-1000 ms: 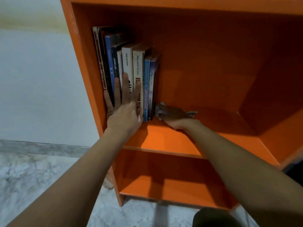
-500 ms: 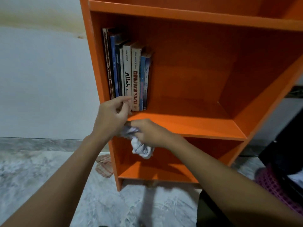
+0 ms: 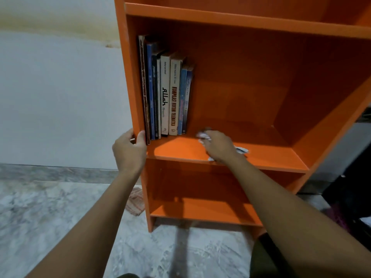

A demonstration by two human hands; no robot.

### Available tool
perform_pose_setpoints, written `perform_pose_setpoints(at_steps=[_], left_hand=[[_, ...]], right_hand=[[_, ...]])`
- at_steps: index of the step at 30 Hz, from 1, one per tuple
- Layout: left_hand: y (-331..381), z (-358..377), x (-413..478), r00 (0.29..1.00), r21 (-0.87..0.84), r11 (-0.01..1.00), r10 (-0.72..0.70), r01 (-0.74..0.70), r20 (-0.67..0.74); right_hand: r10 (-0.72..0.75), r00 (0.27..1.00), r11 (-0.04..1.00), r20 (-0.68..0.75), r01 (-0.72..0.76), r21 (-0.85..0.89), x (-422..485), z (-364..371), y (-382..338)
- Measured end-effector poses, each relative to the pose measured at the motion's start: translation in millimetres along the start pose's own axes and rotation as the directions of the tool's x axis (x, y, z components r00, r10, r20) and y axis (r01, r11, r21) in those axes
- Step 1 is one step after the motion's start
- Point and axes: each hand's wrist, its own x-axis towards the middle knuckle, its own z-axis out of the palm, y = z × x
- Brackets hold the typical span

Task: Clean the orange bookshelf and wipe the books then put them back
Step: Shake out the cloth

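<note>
An orange bookshelf [image 3: 241,23] fills the right of the head view. Several books [image 3: 165,93] stand upright against the left wall of its middle shelf [image 3: 267,157]. My left hand [image 3: 129,149] grips the front edge of the shelf's left side panel, thumb on the inside next to the books. My right hand [image 3: 219,146] lies on the middle shelf board right of the books, holding a crumpled white cloth [image 3: 202,136] against the wood. Bits of the cloth stick out at the fingertips and beside the wrist.
A folded reddish rag [image 3: 136,201] lies on the marble floor [image 3: 50,213] by the shelf's left foot. The lower shelf [image 3: 200,209] holds nothing. A white wall [image 3: 60,97] stands to the left; dark objects [image 3: 353,197] crowd the right edge.
My right hand went from the shelf board down to meet the left hand with the cloth, then back onto the board. My left hand left the book spines and took the side panel.
</note>
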Motion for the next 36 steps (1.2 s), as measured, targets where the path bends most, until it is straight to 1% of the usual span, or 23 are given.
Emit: perform_pose_setpoints(at_steps=[2,3,7,10,11,12,13,15,17,19,20,21,22,24,25,26,28,30,33,34,36], left_hand=[[-0.6,-5.7,3.3,0.998,0.006,1.0,-0.002,0.002,0.055],[-1.7,-8.3,5.2,0.996,0.009,1.0,-0.004,0.003,0.084],[-5.1,-20.6,16.8,0.98,-0.054,0.998,-0.03,0.041,0.197],[-8.4,-27.1,23.7,0.956,-0.15,0.979,-0.095,0.141,0.277],[-8.2,-29.6,23.5,0.949,-0.174,0.969,-0.122,0.178,0.292],[-7.4,-31.4,22.6,0.941,-0.196,0.957,-0.148,0.214,0.305],[-7.3,-33.6,21.5,0.935,-0.219,0.946,-0.166,0.241,0.313],[-10.7,-35.7,16.7,0.931,-0.235,0.93,-0.207,0.282,0.3],[-17.9,-36.3,6.1,0.936,-0.235,0.919,-0.261,0.316,0.237],[-25.5,-35.1,-6.1,0.927,-0.242,0.9,-0.322,0.362,0.189],[-28.5,-34.4,-11.0,0.913,-0.247,0.884,-0.351,0.396,0.208],[-30.6,-33.0,-15.3,0.887,-0.256,0.862,-0.368,0.438,0.278],[-31.5,-31.6,-18.0,0.848,-0.274,0.831,-0.37,0.485,0.38],[-30.5,-29.1,-16.9,0.778,-0.31,0.781,-0.328,0.543,0.535],[-28.6,-29.4,-15.3,0.77,-0.337,0.768,-0.3,0.545,0.563],[-26.6,-31.4,-12.3,0.772,-0.362,0.753,-0.292,0.55,0.565],[-12.7,-40.0,-6.2,0.768,-0.34,0.748,-0.338,0.57,0.544],[4.4,-54.0,-2.5,0.755,-0.244,0.785,-0.381,0.569,0.533],[52.4,-90.9,12.9,0.746,-0.164,0.787,-0.463,0.594,0.479],[68.6,-104.3,19.4,0.75,-0.139,0.801,-0.464,0.583,0.471],[103.8,-133.5,35.1,0.76,-0.068,0.853,-0.422,0.517,0.494]], right_hand=[[-0.102,0.994,0.992,0.049,0.098,0.079,-3.2,13.2,-38.7],[-0.128,0.99,0.988,0.067,0.121,0.098,-4.8,18.9,-53.7],[-0.222,0.971,0.975,0.083,0.218,0.051,-16.8,40.7,-97.2],[-0.287,0.941,0.958,0.178,0.281,0.055,-35.1,47.5,-121.5],[-0.298,0.931,0.953,0.21,0.279,0.115,-41.9,47.9,-122.8],[-0.326,0.92,0.936,0.217,0.281,0.213,-50.4,45.5,-120.9],[-0.37,0.904,0.903,0.215,0.296,0.311,-57.9,44.2,-118.0],[-0.441,0.868,0.847,0.228,0.318,0.426,-69.7,41.6,-113.5],[-0.424,0.881,0.801,0.209,0.256,0.541,-71.0,38.8,-112.8],[-0.334,0.93,0.736,0.152,0.157,0.659,-62.5,30.3,-116.5],[-0.297,0.946,0.692,0.129,0.12,0.711,-55.2,25.3,-118.7],[-0.282,0.952,0.657,0.118,0.102,0.747,-48.6,21.6,-119.6],[-0.293,0.948,0.641,0.125,0.097,0.762,-44.3,18.2,-120.9],[-0.327,0.929,0.656,0.175,0.089,0.749,-35.1,16.1,-126.1],[-0.328,0.924,0.666,0.199,0.076,0.742,-30.4,16.8,-128.8],[-0.331,0.917,0.67,0.221,0.064,0.739,-25.5,16.4,-132.1],[-0.346,0.911,0.684,0.224,0.082,0.725,-17.6,7.6,-139.6],[-0.339,0.911,0.708,0.234,0.084,0.701,-14.4,-5.8,-148.7],[-0.332,0.897,0.735,0.293,0.051,0.676,-13.0,-46.5,-172.9],[-0.322,0.897,0.737,0.301,0.037,0.675,-14.6,-60.5,-181.8],[-0.303,0.905,0.736,0.298,0.024,0.676,-13.2,-95.1,-205.5]])
